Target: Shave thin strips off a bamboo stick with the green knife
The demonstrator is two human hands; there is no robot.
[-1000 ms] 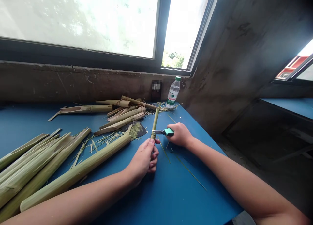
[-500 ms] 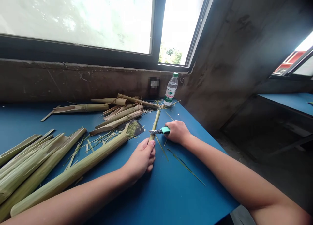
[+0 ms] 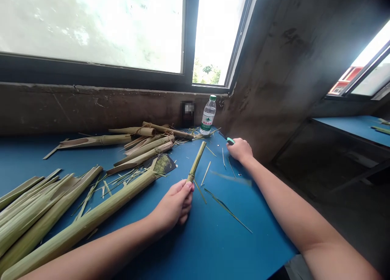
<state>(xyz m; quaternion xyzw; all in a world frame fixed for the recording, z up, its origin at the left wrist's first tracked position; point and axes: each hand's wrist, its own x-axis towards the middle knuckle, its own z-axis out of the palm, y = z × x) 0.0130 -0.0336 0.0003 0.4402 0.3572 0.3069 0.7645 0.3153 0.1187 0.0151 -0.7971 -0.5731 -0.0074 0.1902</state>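
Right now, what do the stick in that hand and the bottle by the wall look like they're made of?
The stick in the left hand looks like split bamboo: greenish-tan, dull, with long fibres. The bottle looks like clear, glossy plastic, since light shows through it, though from here that is only a good guess.

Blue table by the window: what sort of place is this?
Probably a plain craft workshop: a blue table strewn with split green bamboo stalks, beside a rough concrete wall and dark metal-framed window.
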